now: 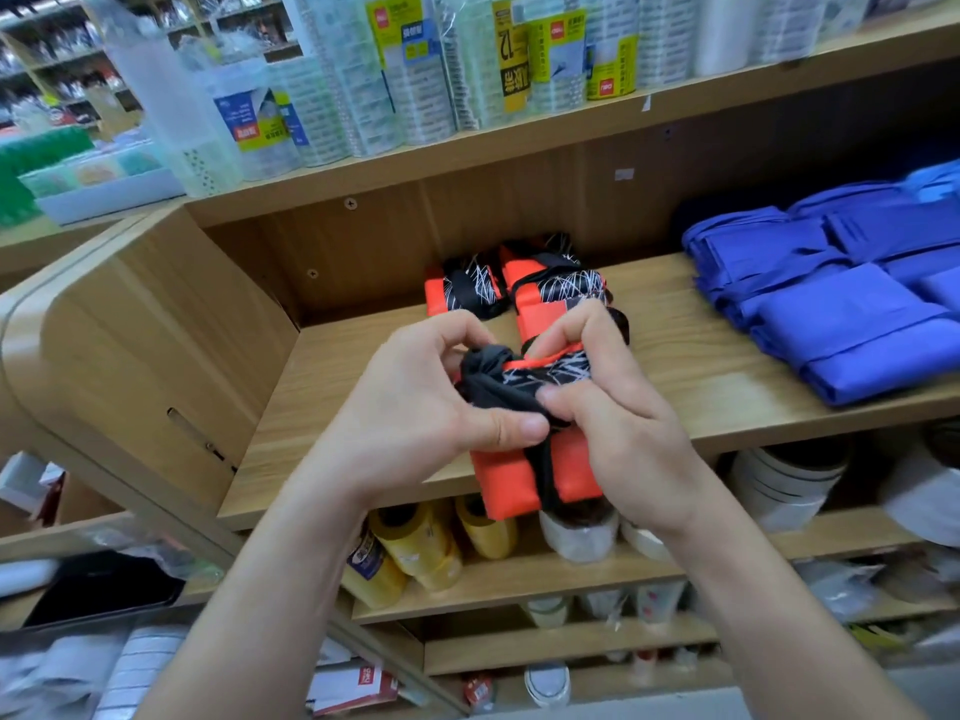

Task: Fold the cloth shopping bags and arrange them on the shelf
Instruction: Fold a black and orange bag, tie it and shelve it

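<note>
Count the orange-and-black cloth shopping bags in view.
3. The held orange-and-black cloth bag is gripped by the left hand and right hand at the wooden shelf front; the back-left bag and back-right bag lie folded side by side behind it. Others may be hidden.

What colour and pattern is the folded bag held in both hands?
The bag is bright orange, with black parts marked by thin white lines; head view.

shelf [363, 387]: folded bags [540, 283] behind held bag [511, 478] | bag stack [831, 309] right
</note>
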The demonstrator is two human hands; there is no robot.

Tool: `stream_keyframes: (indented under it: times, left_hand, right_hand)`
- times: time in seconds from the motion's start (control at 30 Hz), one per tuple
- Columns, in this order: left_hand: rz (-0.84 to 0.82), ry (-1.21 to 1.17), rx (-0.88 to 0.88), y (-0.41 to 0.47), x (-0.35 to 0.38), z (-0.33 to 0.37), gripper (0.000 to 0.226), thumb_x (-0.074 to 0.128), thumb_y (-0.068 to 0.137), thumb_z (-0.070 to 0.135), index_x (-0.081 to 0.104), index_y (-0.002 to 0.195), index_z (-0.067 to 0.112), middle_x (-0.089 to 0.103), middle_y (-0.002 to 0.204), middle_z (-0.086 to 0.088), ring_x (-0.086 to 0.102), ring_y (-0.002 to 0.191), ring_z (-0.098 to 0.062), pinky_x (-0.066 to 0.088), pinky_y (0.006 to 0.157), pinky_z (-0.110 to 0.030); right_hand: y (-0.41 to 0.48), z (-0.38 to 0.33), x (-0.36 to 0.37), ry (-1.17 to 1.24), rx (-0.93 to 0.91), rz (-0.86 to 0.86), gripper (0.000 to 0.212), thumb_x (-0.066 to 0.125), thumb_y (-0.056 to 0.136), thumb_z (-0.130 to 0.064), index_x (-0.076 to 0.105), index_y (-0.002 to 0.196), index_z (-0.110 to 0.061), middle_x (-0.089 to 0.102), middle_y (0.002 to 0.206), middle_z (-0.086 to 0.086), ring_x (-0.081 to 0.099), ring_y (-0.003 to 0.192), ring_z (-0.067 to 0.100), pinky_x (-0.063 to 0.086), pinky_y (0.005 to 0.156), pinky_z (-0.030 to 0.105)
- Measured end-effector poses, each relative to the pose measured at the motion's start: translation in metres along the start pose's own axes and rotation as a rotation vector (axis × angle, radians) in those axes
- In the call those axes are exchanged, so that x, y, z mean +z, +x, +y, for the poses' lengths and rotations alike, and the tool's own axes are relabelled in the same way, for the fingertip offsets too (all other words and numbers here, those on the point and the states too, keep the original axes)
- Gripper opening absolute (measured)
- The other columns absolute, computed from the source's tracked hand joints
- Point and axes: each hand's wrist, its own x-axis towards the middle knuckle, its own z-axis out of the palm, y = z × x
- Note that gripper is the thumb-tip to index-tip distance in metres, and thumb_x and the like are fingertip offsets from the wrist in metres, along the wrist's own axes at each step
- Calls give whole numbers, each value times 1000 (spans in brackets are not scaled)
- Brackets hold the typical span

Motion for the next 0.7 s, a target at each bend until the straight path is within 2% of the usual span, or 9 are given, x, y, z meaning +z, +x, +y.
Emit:
stream_keyframes:
  times: [0.1, 0.13, 0.2, 0.23, 0.3, 0.37, 0.4, 0.57, 0.7]
  left_hand:
    - [-208, 284, 6, 5, 2, -3, 63, 88, 54, 35, 45, 101, 30, 69, 71, -5, 59, 59, -25, 50, 54, -40]
    - [-245, 251, -3, 5, 4, -5, 62, 86, 58, 34, 45, 104, 30, 69, 74, -8, 61, 65, -32, 51, 58, -45]
    - [-253, 26, -1, 3, 8, -12, 54, 83, 70, 21, 53, 115, 28, 70, 88, -15, 63, 78, -41, 54, 68, -54]
    - [-217, -56, 15, 2, 10, -16, 52, 79, 75, 16, 57, 121, 27, 72, 96, -9, 67, 85, -35, 57, 73, -51]
    - [-80, -134, 41, 0, 13, -25, 51, 77, 80, 14, 61, 126, 27, 73, 109, 5, 70, 99, -16, 57, 82, -30]
    - [56, -247, 35, 0, 15, -31, 48, 72, 82, 20, 62, 128, 29, 73, 110, 8, 69, 102, -13, 56, 81, -26]
    - [83, -302, 30, -1, 16, -33, 49, 69, 83, 21, 60, 130, 33, 72, 111, 7, 70, 101, -15, 58, 77, -28]
    - [-98, -298, 83, -5, 12, -38, 62, 63, 91, 27, 36, 142, 49, 68, 110, 6, 71, 72, -20, 58, 55, -32]
    - [-232, -354, 143, -5, 4, -43, 76, 80, 76, 21, 40, 138, 36, 69, 112, -11, 70, 75, -20, 56, 55, -28]
  right_hand:
    - [-6, 2, 1, -38, 108, -196, 8, 45, 82, -14, 45, 89, -18, 51, 77, -6, 45, 73, 9, 39, 68, 28]
    - [-7, 4, 1, -52, 120, -208, 4, 45, 88, -20, 45, 92, -19, 50, 77, -7, 45, 73, 8, 39, 68, 26]
    - [-9, 6, -1, -70, 107, -189, 20, 45, 96, -42, 44, 107, -26, 51, 89, -25, 50, 81, -2, 40, 76, 14]
    - [-8, 8, -4, -90, 109, -188, 32, 48, 93, -52, 40, 119, -35, 49, 100, -33, 52, 92, -7, 40, 84, 11]
    - [-8, 12, -16, -147, 151, -200, 66, 65, 80, -59, 26, 134, -56, 47, 123, -27, 55, 112, -1, 44, 95, 20]
    - [-9, 15, -24, -215, 157, -231, 90, 81, 73, -47, 23, 141, -58, 52, 129, -22, 55, 119, 1, 45, 97, 20]
    - [-9, 15, -25, -225, 137, -239, 91, 84, 73, -38, 27, 143, -54, 54, 130, -24, 54, 120, -2, 44, 98, 16]
    - [-4, 18, -26, 70, 111, -116, 54, 73, 80, -11, 57, 130, -24, 68, 121, 0, 65, 112, 19, 52, 97, 39]
    - [-1, 23, -33, 337, 199, -161, 38, 70, 79, -16, 69, 117, -16, 71, 112, 7, 66, 105, 20, 56, 88, 32]
